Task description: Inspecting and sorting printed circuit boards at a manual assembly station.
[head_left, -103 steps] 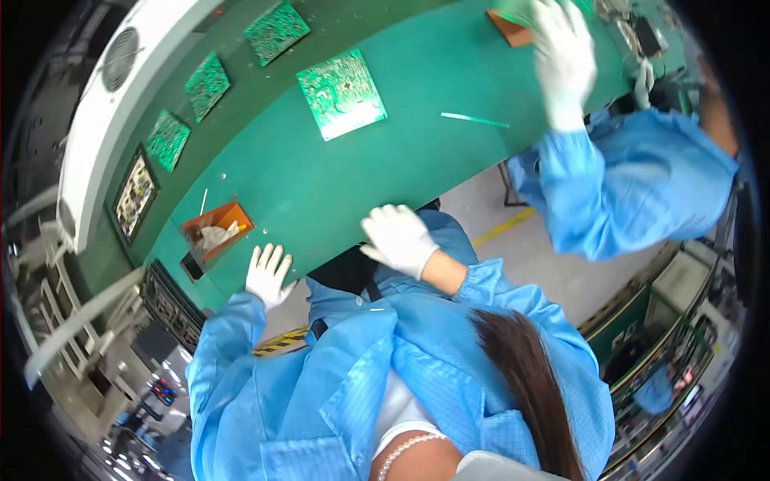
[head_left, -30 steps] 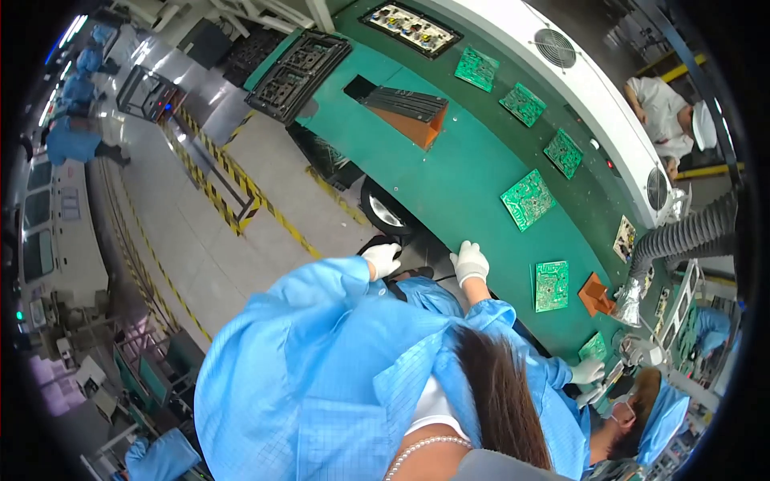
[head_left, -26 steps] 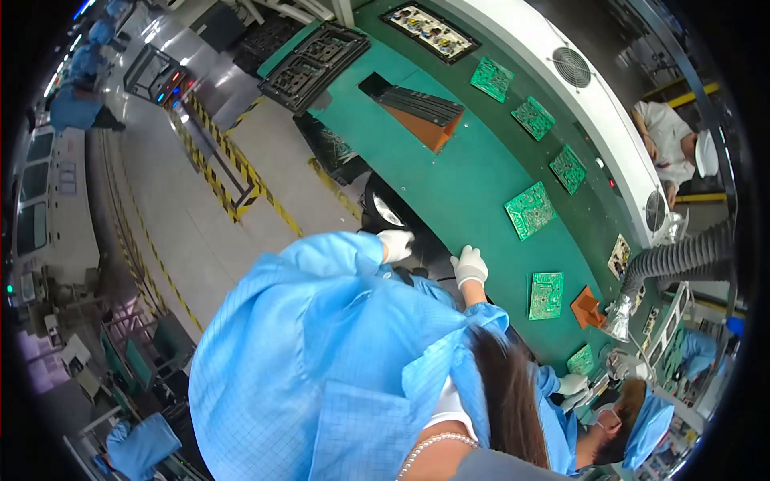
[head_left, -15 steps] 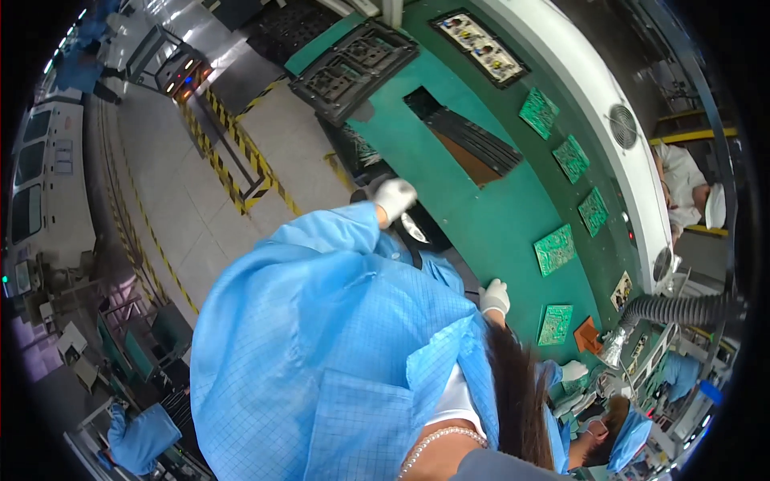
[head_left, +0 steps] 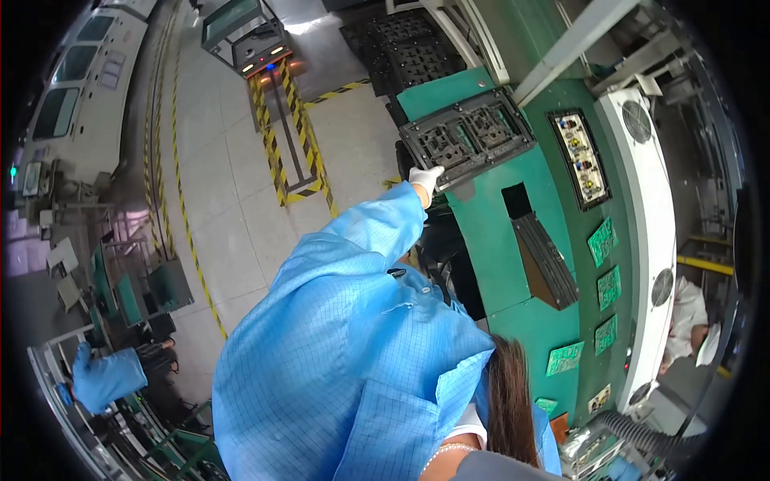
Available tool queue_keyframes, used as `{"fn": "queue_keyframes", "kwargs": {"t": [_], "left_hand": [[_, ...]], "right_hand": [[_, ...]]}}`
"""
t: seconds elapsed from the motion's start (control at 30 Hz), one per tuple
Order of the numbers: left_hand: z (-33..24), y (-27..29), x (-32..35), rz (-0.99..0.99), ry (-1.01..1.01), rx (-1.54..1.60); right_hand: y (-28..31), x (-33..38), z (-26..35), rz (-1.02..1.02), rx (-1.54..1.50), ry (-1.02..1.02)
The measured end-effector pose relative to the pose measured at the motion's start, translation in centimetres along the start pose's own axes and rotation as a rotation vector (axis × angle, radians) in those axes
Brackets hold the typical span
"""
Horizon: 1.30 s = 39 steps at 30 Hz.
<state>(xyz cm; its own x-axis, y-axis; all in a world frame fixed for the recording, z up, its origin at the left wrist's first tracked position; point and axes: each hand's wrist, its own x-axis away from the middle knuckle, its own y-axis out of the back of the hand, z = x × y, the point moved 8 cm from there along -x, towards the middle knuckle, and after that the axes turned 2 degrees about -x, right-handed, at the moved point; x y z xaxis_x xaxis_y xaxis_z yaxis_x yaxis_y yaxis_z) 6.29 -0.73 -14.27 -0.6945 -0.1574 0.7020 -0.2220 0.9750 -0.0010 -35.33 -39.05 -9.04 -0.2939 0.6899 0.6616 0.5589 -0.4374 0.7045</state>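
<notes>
My left hand (head_left: 426,178), in a white glove, is at the near left corner of a black fixture tray (head_left: 473,136). Its thumb lies over the tray's edge and the fingers curl at the rim, partly hidden. Two cut-out sections with dark fittings show in the tray, which rests on the green bench top (head_left: 505,321). My right hand is out of sight, behind my blue smock and hair.
Black strips (head_left: 545,260) lie by a bench opening. Several green circuit boards (head_left: 608,289) line the right side, beyond a black frame of white boards (head_left: 579,158). A wheeled cart (head_left: 247,40) stands on the floor. Another person (head_left: 108,377) is at lower left.
My left hand has moved from beside the bench's near edge to the tray's corner. My right hand, earlier on the bench edge, has left view. The view has swung toward the tray.
</notes>
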Motion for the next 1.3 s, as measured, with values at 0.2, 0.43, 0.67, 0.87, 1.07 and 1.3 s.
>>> {"fn": "queue_keyframes", "kwargs": {"t": [0.2, 0.43, 0.67, 0.87, 1.07, 1.3], "left_hand": [[0.0, -1.0, -0.9, -0.005, -0.128, -0.061], [-1.1, -1.0, 0.8, 0.054, -0.208, 0.080], [-3.7, -2.0, 4.1, -0.030, -0.235, 0.019], [-0.3, -0.3, 1.2, -0.054, -0.144, 0.032], [-6.9, -1.2, 9.2, 0.005, -0.192, -0.144], [-3.5, -0.9, 2.7, 0.191, 0.036, 0.442]], "right_hand": [[1.7, -1.4, 0.4, 0.080, 0.083, 0.076], [1.2, -1.2, 1.4, 0.204, 0.157, 0.186], [4.1, -2.4, 6.0, 0.239, 0.179, 0.291], [6.7, -1.0, 13.3, 0.295, 0.236, 0.460], [4.9, -0.5, 3.5, 0.422, 0.135, 0.313], [-0.3, 3.3, -12.1, 0.610, -0.050, 0.102]]}}
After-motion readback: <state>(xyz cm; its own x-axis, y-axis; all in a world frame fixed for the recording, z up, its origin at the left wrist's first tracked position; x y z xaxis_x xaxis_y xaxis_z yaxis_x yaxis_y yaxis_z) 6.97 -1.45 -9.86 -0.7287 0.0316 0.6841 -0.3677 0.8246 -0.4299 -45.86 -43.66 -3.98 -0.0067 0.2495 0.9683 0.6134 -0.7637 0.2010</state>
